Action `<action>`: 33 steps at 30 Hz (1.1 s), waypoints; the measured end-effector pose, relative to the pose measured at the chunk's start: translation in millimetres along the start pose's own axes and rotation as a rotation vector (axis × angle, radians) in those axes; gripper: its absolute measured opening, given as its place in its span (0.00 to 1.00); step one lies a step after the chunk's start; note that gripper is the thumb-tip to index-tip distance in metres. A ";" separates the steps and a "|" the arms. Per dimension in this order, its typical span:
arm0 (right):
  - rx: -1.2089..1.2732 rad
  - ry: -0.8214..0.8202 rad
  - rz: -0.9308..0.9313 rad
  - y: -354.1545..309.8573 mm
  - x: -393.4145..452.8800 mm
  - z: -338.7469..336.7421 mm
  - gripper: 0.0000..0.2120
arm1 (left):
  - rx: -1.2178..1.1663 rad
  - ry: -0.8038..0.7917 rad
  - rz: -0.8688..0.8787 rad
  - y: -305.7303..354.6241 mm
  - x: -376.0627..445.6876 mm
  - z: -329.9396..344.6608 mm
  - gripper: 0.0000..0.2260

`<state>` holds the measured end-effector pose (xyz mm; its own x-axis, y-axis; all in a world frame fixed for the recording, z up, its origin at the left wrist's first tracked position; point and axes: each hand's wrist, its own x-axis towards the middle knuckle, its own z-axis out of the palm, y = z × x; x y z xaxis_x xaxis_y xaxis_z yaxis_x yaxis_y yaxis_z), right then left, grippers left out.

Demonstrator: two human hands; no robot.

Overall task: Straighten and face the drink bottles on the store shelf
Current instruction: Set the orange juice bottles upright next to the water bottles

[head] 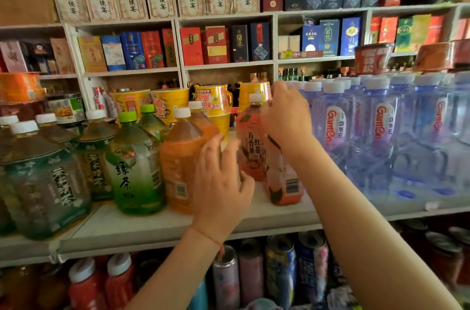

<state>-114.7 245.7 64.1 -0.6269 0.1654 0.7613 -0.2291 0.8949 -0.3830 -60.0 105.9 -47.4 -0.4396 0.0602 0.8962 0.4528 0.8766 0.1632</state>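
Note:
On the white shelf (157, 223) large tea bottles stand in a row: dark green ones (45, 182), a green tea bottle (134, 167) and an orange bottle (178, 164). Right of them are two reddish tea bottles. The rear one (250, 147) shows its white cap and faces forward. The front one (283, 182) shows its barcode side. My right hand (286, 119) grips the front bottle's top and hides its cap. My left hand (221, 182) hovers with spread fingers between the orange bottle and the reddish bottles, holding nothing.
Packed clear water bottles (381, 131) fill the shelf on the right. Yellow cup noodles (167, 103) stand behind the tea bottles. Boxed goods (216, 45) line the upper shelves. Cans and red bottles (254, 276) sit on the shelf below.

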 end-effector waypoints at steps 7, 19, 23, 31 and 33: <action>0.408 -0.075 0.033 10.2 -7.1 -10.8 0.10 | -0.269 -0.129 -0.124 -2.6 -10.0 1.5 0.27; 0.722 -0.377 -0.025 -11.8 -13.7 -16.5 0.06 | -0.770 -0.360 -0.274 -6.8 -4.6 2.3 0.36; 0.520 -0.313 0.103 -10.7 -16.4 -12.4 0.17 | -0.726 -0.368 -0.253 -7.3 -7.0 5.0 0.41; 0.499 -0.096 0.069 -12.6 -30.2 -8.4 0.17 | -0.603 -0.295 -0.227 -3.0 -7.1 2.4 0.40; 0.537 -0.099 0.079 -10.9 -29.4 -5.9 0.21 | -0.492 -0.222 -0.191 1.3 -6.5 1.6 0.42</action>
<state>-89.4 233.6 49.0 -0.7188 0.1602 0.6765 -0.5101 0.5396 -0.6698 -57.8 107.4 -53.7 -0.6777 0.0678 0.7322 0.6336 0.5592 0.5347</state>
